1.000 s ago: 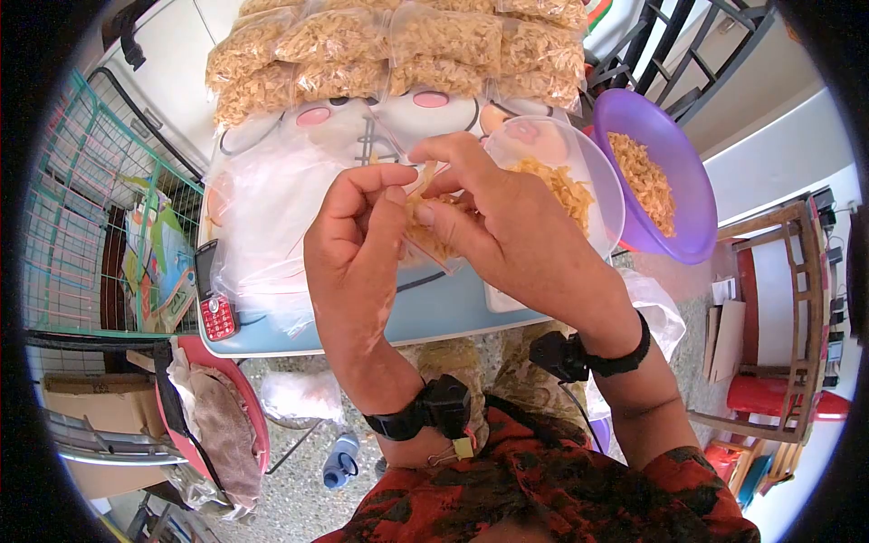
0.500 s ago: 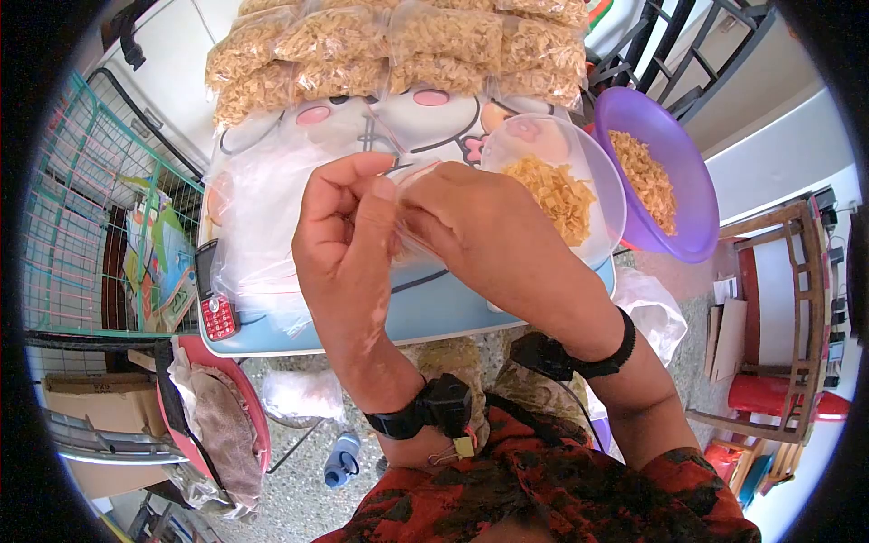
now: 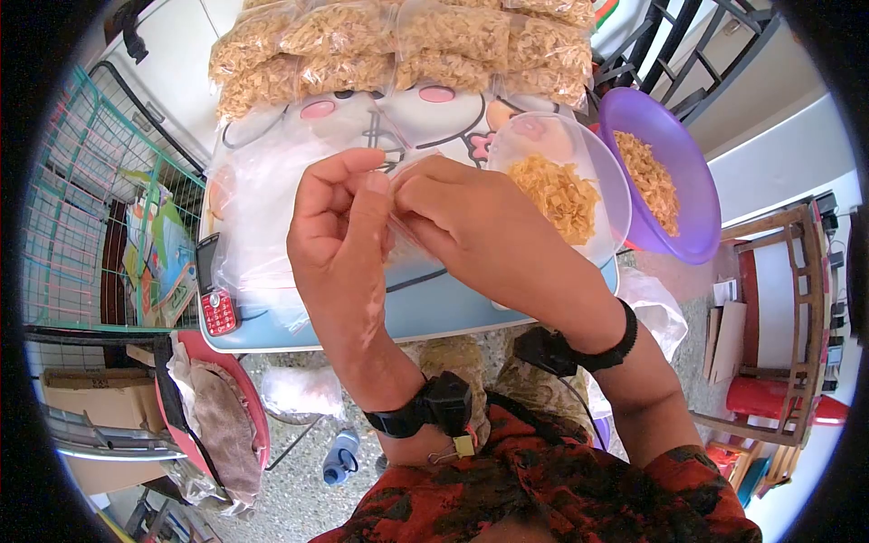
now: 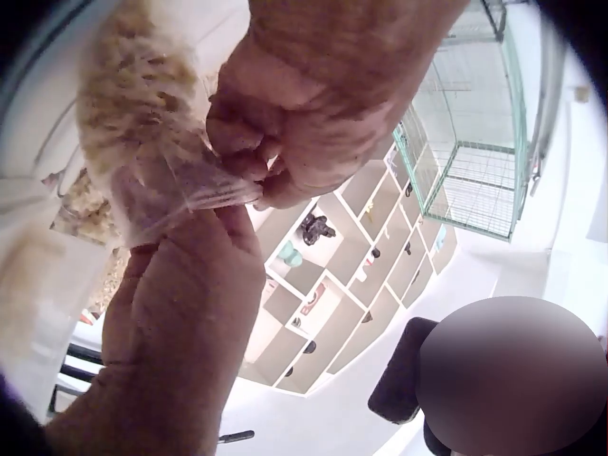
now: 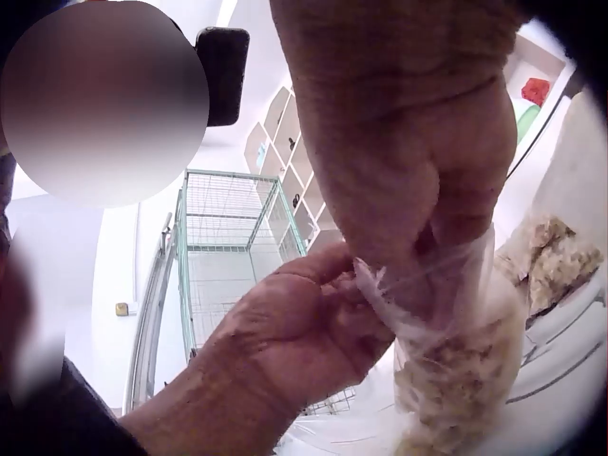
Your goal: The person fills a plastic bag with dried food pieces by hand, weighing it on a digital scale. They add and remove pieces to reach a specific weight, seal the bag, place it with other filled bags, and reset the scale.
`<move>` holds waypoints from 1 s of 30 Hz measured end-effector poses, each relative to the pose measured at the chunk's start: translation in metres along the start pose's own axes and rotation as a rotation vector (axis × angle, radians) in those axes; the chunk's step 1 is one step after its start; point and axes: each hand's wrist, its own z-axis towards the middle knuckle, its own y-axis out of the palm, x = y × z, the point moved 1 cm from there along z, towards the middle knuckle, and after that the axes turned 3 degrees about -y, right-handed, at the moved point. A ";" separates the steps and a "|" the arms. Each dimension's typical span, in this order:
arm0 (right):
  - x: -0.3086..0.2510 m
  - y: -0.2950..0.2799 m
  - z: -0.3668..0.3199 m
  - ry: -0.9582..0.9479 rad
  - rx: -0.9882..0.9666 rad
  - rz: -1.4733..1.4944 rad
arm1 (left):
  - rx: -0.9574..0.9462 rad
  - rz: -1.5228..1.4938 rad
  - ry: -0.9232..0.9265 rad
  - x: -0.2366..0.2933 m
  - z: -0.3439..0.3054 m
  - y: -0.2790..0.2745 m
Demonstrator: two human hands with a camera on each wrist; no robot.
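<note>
A clear plastic bag holding pale yellow-brown flakes [image 4: 138,104] hangs between the two hands; its gathered top edge [image 4: 223,193] is pinched by both. The left hand [image 3: 339,226] grips one side of the bag's mouth with thumb and curled fingers. On the other side, the right hand [image 3: 489,213] pinches the rim, its fingertips close beside the left thumb. In the right wrist view the filled bag [image 5: 461,370] hangs below the right hand [image 5: 418,180], and the left hand [image 5: 294,332] holds its edge. From the head view the hands hide most of this bag.
Filled bags [image 3: 335,32] are stacked at the table's back. Flat empty bags [image 3: 262,208] lie on the left beside a red phone [image 3: 218,312]. A clear bowl [image 3: 615,195] with flakes stands right of the hands, and a purple basin [image 3: 692,204] of flakes beyond it.
The right hand has turned over the bag's mouth and closed in on it, so the bag's flakes are now hidden in the head view. Both hands have shifted slightly left.
</note>
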 end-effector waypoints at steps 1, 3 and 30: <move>0.001 0.002 0.002 -0.026 -0.016 -0.037 | -0.007 -0.037 -0.006 0.000 -0.001 0.000; 0.003 0.006 0.004 -0.009 0.011 -0.057 | -0.023 -0.112 -0.018 0.001 -0.002 0.000; -0.012 0.000 -0.023 -0.131 0.069 0.053 | 0.048 -0.280 -0.003 -0.002 0.005 -0.006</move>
